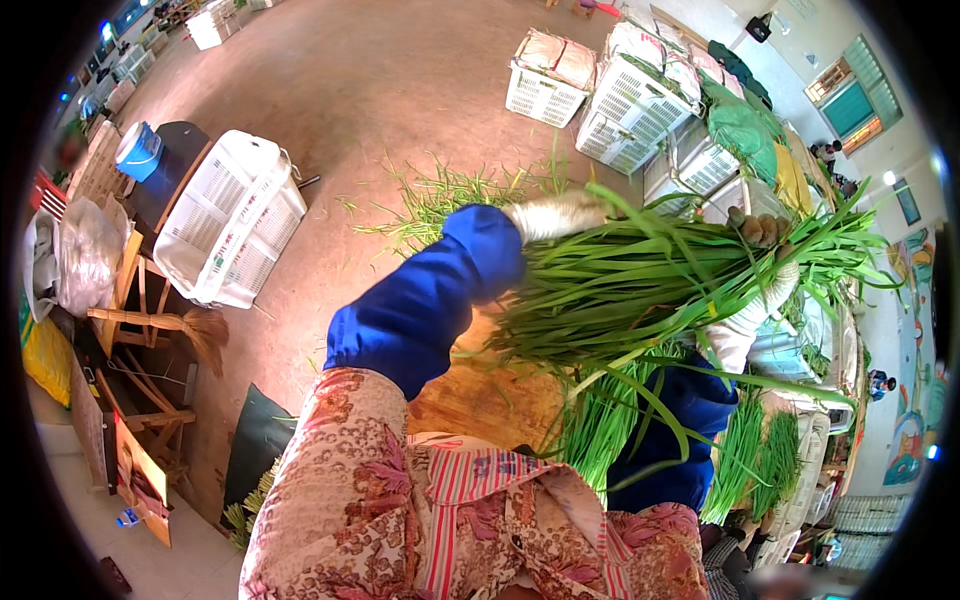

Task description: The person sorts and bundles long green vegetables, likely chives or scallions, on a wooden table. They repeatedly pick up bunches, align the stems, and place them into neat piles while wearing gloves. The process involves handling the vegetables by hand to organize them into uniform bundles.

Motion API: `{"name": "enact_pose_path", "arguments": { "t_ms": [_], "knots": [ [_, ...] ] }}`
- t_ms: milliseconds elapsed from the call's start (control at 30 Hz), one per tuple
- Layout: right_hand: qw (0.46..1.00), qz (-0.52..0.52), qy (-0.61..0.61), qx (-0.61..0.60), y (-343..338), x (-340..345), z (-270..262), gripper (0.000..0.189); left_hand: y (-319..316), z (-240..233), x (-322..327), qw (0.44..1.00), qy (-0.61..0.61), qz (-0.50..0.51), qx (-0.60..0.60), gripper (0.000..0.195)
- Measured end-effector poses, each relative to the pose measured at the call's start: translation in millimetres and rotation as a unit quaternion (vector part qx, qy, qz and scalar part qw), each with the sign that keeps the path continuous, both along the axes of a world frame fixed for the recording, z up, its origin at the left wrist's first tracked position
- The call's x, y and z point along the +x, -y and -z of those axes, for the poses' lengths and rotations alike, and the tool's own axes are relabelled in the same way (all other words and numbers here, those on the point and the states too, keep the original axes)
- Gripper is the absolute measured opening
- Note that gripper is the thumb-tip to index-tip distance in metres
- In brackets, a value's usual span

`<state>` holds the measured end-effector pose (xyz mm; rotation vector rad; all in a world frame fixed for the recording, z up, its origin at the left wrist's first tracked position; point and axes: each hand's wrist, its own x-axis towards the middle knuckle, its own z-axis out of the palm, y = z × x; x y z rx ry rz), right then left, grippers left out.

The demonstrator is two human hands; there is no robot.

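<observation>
A thick bunch of long, flat green leaves, apparently garlic chives [615, 277], is held up crosswise over a wooden tabletop [487, 405]. My right hand [765, 240], in a soiled white glove, has its fingers curled around the bunch near its right end. My left hand [566, 215], also in a white glove, lies along the far side of the bunch. Leaves hide its fingers, so its grip does not show. Blue sleeve covers [427, 300] reach over both forearms. More green stalks [607, 427] lie on the table beneath the bunch, beside my right forearm.
Leaf trimmings [442, 195] are heaped on the floor beyond the table. White plastic crates [232, 217] stand at left, near a straw broom [165, 321] and a blue bucket [140, 152]. Packed crates [637, 105] are stacked at far right. Further chives [739, 450] lie to my right.
</observation>
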<state>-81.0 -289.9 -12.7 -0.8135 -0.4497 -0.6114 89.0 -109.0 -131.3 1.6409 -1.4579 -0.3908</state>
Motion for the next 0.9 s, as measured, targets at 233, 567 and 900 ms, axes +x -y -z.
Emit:
{"name": "enact_pose_path", "arguments": {
  "t_ms": [233,567,900],
  "knots": [
    [0.986,0.114,-0.106,0.067,51.7,-12.8,7.2,0.025,-47.0,113.4,-27.4,0.755,-0.637,0.096,0.122,0.069],
    [0.933,0.285,-0.218,0.035,28.4,-11.8,0.3,0.042,-99.6,26.9,-43.1,0.848,-0.468,-0.199,0.148,0.015],
    [0.925,0.304,-0.222,0.043,45.3,17.2,-11.9,0.024,-157.7,118.2,73.7,0.733,-0.434,-0.517,-0.081,0.012]
  ]
}}
